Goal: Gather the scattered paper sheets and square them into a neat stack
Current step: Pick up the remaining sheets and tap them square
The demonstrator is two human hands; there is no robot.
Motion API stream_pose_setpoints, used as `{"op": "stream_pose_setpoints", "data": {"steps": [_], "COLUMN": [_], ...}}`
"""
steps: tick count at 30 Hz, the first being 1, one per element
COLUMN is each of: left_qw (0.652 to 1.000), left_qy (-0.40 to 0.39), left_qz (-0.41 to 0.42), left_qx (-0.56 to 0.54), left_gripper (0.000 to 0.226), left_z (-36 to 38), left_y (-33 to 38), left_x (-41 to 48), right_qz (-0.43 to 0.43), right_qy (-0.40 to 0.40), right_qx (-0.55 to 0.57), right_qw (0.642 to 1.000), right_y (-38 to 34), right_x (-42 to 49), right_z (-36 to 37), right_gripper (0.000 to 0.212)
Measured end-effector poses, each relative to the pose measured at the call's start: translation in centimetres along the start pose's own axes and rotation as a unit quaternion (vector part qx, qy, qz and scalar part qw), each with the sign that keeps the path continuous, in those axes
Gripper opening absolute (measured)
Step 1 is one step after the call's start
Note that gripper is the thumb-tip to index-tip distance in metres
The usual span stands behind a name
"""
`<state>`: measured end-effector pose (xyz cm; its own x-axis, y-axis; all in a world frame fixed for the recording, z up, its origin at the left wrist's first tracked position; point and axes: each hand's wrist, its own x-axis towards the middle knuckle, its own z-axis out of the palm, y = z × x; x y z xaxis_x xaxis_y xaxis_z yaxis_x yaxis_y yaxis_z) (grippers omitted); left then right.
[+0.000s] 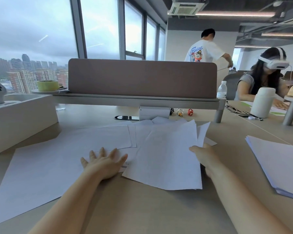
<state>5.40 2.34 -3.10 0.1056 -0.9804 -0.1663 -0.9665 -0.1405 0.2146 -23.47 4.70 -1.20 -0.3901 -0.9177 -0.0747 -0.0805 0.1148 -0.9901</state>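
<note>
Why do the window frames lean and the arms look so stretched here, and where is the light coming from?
Head view: the wide-angle lens tilts the window frames and stretches the forearms; soft overcast daylight lights the paper sheets evenly, leaving faint shadows.

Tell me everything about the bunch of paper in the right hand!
The bunch of paper is several thin, plain white sheets, fanned unevenly at the far corners. It lies slanted over the tan desk, overlapping other loose sheets. The right hand pinches its right edge, thumb on top. The left hand rests flat beside it, fingers spread.
</note>
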Motion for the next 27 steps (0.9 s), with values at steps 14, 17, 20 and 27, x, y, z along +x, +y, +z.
{"op": "stream_pose_setpoints", "data": {"steps": [14,17,20,27], "left_qw": [0.988,0.988,0.998,0.995], "left_qy": [0.068,0.129,0.062,0.018], "left_qz": [0.095,0.063,-0.007,0.09], "left_qx": [-0.098,-0.06,-0.006,-0.028], "left_gripper": [0.052,0.061,0.076,0.068], "left_z": [-0.5,-0.5,-0.4,-0.1], "left_y": [-0.2,-0.6,-1.1,0.7], "left_x": [-0.2,0.1,0.5,-0.3], "right_qz": [0.095,0.101,0.091,0.066], "right_qy": [-0.039,-0.061,-0.084,-0.111], "right_qx": [0.269,0.252,0.216,0.138], "right_qw": [0.958,0.96,0.968,0.982], "right_y": [-0.4,-0.2,0.0,0.3], "right_x": [-0.1,-0.3,-0.4,-0.5], "right_z": [0.1,0.7,1.4,3.0], "right_gripper": [0.033,0.032,0.03,0.008]}}
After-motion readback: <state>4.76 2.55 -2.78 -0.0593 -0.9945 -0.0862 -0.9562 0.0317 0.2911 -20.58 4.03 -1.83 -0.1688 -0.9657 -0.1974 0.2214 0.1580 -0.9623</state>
